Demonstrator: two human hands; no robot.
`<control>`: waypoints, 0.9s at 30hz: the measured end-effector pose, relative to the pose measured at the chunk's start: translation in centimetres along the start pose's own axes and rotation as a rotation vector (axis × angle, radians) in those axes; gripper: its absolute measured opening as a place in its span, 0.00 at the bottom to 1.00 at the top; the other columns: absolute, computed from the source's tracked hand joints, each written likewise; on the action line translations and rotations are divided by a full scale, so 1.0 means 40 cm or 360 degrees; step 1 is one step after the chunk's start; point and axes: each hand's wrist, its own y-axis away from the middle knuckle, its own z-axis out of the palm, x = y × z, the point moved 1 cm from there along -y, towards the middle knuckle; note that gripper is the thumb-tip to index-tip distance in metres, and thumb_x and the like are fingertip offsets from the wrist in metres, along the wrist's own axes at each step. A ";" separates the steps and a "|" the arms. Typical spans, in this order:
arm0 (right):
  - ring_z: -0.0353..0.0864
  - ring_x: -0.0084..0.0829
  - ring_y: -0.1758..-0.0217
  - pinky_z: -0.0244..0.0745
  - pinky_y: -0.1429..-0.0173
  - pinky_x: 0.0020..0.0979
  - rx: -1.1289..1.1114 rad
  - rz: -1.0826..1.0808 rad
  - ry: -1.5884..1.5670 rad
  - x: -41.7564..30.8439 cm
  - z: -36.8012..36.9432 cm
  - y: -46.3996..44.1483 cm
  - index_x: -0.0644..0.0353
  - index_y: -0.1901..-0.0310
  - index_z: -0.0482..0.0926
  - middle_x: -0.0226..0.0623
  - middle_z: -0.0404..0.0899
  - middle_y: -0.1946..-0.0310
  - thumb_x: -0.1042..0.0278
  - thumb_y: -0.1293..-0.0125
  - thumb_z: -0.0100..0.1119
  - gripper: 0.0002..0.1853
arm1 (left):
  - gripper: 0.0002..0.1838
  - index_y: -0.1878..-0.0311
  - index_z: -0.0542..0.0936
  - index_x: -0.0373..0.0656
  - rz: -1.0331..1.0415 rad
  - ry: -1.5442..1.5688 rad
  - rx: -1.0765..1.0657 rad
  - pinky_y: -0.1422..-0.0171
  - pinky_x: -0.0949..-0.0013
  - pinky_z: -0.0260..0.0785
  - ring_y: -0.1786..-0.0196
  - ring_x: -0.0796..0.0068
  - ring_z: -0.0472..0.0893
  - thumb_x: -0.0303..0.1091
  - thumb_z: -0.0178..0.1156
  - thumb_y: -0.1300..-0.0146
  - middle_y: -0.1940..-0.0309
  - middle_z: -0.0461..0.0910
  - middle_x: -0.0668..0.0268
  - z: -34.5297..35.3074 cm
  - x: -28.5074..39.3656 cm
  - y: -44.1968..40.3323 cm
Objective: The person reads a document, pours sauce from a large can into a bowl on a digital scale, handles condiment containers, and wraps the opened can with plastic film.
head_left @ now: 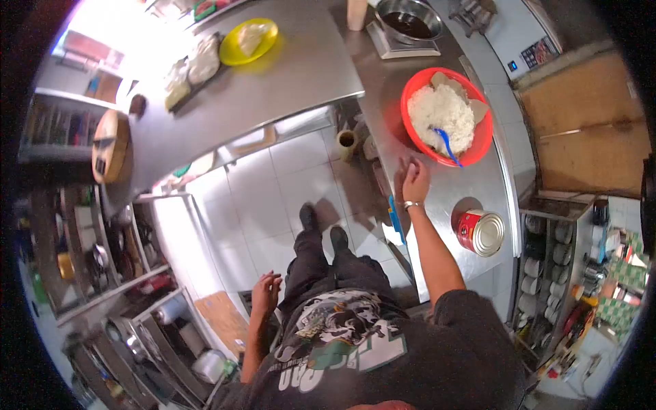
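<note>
My right hand (415,181) is over the steel counter (444,195), just below a red bowl (483,140). Its fingers look partly curled, and whether anything is between them is too small to tell. White rice-like food (441,113) fills the bowl, with a blue spoon (446,145) stuck in it. A large red can (480,232) stands on the same counter, nearer to me. My left hand (266,292) hangs beside my left leg, fingers loosely apart, holding nothing.
A metal bowl of dark liquid (410,24) sits on a scale (402,46) at the counter's far end. The left table (294,82) holds a yellow plate (248,42) and plastic bags (203,60). Shelves (116,290) stand at left, a dish rack (547,273) at right.
</note>
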 end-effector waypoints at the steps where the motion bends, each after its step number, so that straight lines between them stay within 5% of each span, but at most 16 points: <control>1: 0.77 0.50 0.43 0.70 0.37 0.46 0.0266 0.0303 0.0122 0.018 -0.004 -0.007 0.56 0.45 0.80 0.46 0.82 0.52 0.58 0.29 0.60 0.16 | 0.20 0.44 0.78 0.42 -0.0051 0.0045 -0.0145 0.21 0.52 0.59 0.25 0.48 0.68 0.38 0.68 0.36 0.30 0.72 0.49 -0.012 0.034 -0.068; 3: 0.76 0.51 0.42 0.70 0.37 0.47 0.0252 0.0250 0.0268 0.015 -0.004 -0.004 0.56 0.44 0.80 0.47 0.80 0.50 0.58 0.29 0.60 0.17 | 0.29 0.34 0.73 0.45 0.0572 -0.0265 -0.0225 0.19 0.48 0.55 0.22 0.50 0.64 0.43 0.68 0.37 0.27 0.67 0.50 -0.003 0.148 -0.210; 5: 0.75 0.51 0.42 0.69 0.37 0.48 0.0229 0.0199 0.0419 -0.018 -0.015 -0.002 0.55 0.43 0.80 0.48 0.78 0.48 0.57 0.30 0.60 0.17 | 0.38 0.29 0.68 0.45 0.0743 -0.0947 -0.0437 0.18 0.44 0.51 0.19 0.51 0.58 0.47 0.70 0.39 0.23 0.62 0.51 0.010 0.275 -0.364; 10: 0.63 0.63 0.29 0.56 0.26 0.60 0.0091 0.0176 0.0832 -0.039 -0.010 -0.023 0.56 0.33 0.73 0.57 0.67 0.33 0.51 0.30 0.57 0.28 | 0.48 0.24 0.62 0.43 0.0992 -0.1264 -0.0606 0.16 0.43 0.43 0.16 0.52 0.50 0.53 0.71 0.42 0.20 0.57 0.53 0.183 0.421 -0.818; 17: 0.67 0.63 0.33 0.58 0.28 0.63 -0.0082 0.0281 0.0849 -0.008 -0.002 -0.030 0.63 0.40 0.77 0.60 0.70 0.37 0.51 0.30 0.56 0.26 | 0.43 0.22 0.59 0.39 0.1372 -0.1736 -0.0429 0.16 0.39 0.41 0.17 0.53 0.52 0.43 0.63 0.38 0.20 0.56 0.53 0.451 0.491 -1.293; 21: 0.72 0.61 0.38 0.59 0.32 0.63 -0.0124 0.0392 0.0605 0.015 -0.002 -0.033 0.59 0.45 0.81 0.57 0.77 0.43 0.53 0.30 0.56 0.21 | 0.41 0.25 0.64 0.37 0.1372 -0.1977 -0.0418 0.17 0.38 0.41 0.19 0.53 0.56 0.45 0.61 0.39 0.23 0.62 0.54 0.552 0.439 -1.454; 23: 0.76 0.60 0.43 0.63 0.36 0.61 -0.0093 0.0355 0.0703 0.020 -0.006 -0.026 0.57 0.47 0.83 0.55 0.81 0.48 0.55 0.32 0.57 0.19 | 0.37 0.27 0.70 0.41 0.1096 -0.2029 -0.0631 0.17 0.42 0.45 0.20 0.55 0.59 0.46 0.62 0.39 0.26 0.67 0.54 0.579 0.421 -1.494; 27: 0.79 0.58 0.44 0.68 0.37 0.61 -0.0227 0.0523 0.0537 0.046 0.005 -0.004 0.58 0.54 0.85 0.51 0.82 0.48 0.55 0.40 0.60 0.18 | 0.33 0.33 0.77 0.46 0.1231 -0.1395 -0.0438 0.23 0.47 0.56 0.26 0.55 0.68 0.50 0.63 0.40 0.32 0.74 0.54 0.662 0.329 -1.619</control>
